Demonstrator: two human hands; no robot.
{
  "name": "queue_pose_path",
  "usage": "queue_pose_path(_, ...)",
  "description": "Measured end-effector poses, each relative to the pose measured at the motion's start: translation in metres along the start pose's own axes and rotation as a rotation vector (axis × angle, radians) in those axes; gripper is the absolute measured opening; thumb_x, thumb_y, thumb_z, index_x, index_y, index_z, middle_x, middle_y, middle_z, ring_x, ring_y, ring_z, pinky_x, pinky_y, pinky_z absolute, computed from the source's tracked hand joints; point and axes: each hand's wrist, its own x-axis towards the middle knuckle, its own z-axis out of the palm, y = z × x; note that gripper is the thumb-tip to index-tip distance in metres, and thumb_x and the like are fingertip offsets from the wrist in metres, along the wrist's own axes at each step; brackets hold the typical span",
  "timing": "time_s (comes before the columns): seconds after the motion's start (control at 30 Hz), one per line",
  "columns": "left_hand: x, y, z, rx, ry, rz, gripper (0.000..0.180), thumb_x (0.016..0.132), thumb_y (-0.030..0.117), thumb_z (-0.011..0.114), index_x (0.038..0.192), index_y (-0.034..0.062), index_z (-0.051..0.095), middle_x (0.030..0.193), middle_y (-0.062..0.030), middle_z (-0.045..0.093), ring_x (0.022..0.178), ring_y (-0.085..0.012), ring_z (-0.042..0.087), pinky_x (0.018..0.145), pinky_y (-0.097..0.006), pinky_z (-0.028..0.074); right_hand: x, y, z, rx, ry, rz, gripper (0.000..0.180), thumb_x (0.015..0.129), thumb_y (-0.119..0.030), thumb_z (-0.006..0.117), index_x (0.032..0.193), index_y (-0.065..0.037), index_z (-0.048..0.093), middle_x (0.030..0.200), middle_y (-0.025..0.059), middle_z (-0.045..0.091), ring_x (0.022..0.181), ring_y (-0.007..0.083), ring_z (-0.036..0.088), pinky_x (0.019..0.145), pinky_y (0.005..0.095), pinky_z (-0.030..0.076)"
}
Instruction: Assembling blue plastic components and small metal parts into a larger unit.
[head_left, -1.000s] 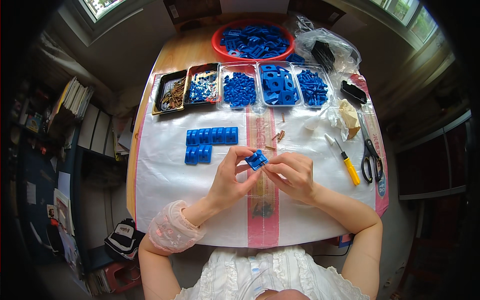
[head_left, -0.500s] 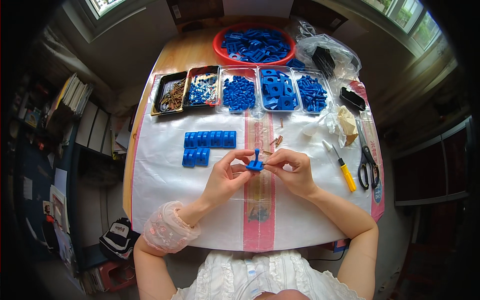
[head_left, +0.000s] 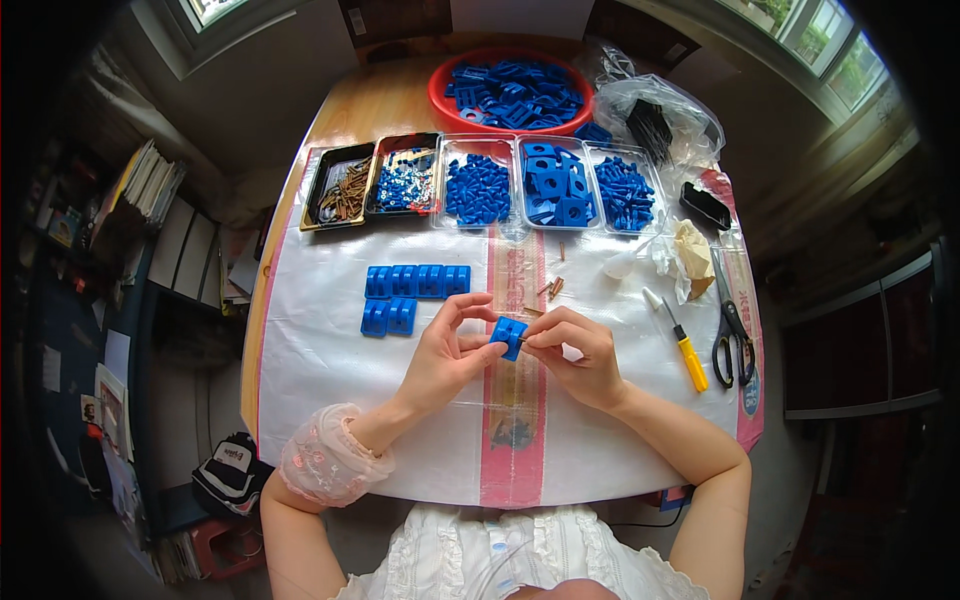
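Note:
Over the middle of the table, my left hand (head_left: 442,350) grips a small blue plastic block (head_left: 508,336) between thumb and fingers, its ridged face tilted upward. My right hand (head_left: 582,358) pinches a thin pin (head_left: 524,339) against the block's right side; fingertips partly cover it. Several copper-coloured pins (head_left: 555,288) lie loose just beyond my hands. To the left, finished-looking blue blocks (head_left: 417,281) stand in two rows on the sheet. Farther back are a black tray of copper pins (head_left: 345,190) and clear trays of blue cone-like parts (head_left: 478,190) and blue plates (head_left: 557,185).
A red basin (head_left: 436,105) of blue parts stands at the back beside a clear plastic bag (head_left: 690,110). On the right lie a yellow-handled screwdriver (head_left: 692,365), black-handled scissors (head_left: 734,345), crumpled paper (head_left: 692,258) and a black container (head_left: 705,205). Another black tray (head_left: 405,180) holds small blue-and-white pieces.
The block has turned in my left hand: its upright stem no longer shows and its face tips toward me. My right hand has shifted slightly down, with the pin against the block's side.

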Motion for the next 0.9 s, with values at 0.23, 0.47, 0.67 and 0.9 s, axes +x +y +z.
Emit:
queue_pose_path(0.23,-0.001,0.004,-0.001,0.007,-0.086,-0.077,0.047,0.093,-0.001,0.068,0.136,0.0042,0.049,0.127,-0.0114,0.055,0.111,-0.0179,0.066,0.084,-0.022,0.057,0.001,0.000,0.001,0.004,0.033,0.044,0.016,0.080,0.006,0.078,0.091,-0.002,0.069,0.086,0.0052,0.064,0.068,0.0108,0.060,0.057,0.0238,0.048)
queue_pose_path(0.47,0.000,-0.001,-0.006,-0.035,-0.091,-0.141,0.024,0.097,0.003,0.065,0.120,0.0044,0.061,0.116,-0.0058,0.068,0.105,-0.0128,0.068,0.083,-0.023,0.057,0.003,0.000,0.001,0.037,0.037,0.134,0.015,0.081,0.006,0.078,0.090,-0.002,0.068,0.084,0.0053,0.064,0.071,0.0105,0.061,0.059,0.0238,0.049)
queue_pose_path(0.67,0.002,-0.006,-0.009,-0.085,-0.088,-0.101,0.021,0.097,0.001,0.064,0.118,0.0036,0.062,0.113,-0.0060,0.068,0.105,-0.0136,0.068,0.085,-0.023,0.057,0.003,0.003,0.001,0.051,0.029,0.179,0.014,0.082,0.004,0.078,0.090,-0.001,0.069,0.083,0.0048,0.064,0.071,0.0099,0.061,0.059,0.0236,0.048)
queue_pose_path(0.9,0.001,-0.005,-0.007,-0.074,-0.086,-0.086,0.019,0.097,0.001,0.064,0.115,0.0031,0.063,0.113,-0.0060,0.068,0.105,-0.0142,0.068,0.085,-0.023,0.057,0.001,0.000,-0.001,0.075,-0.022,0.293,0.007,0.087,0.003,0.075,0.092,0.001,0.070,0.084,0.0043,0.067,0.072,0.0074,0.062,0.062,0.0214,0.049)
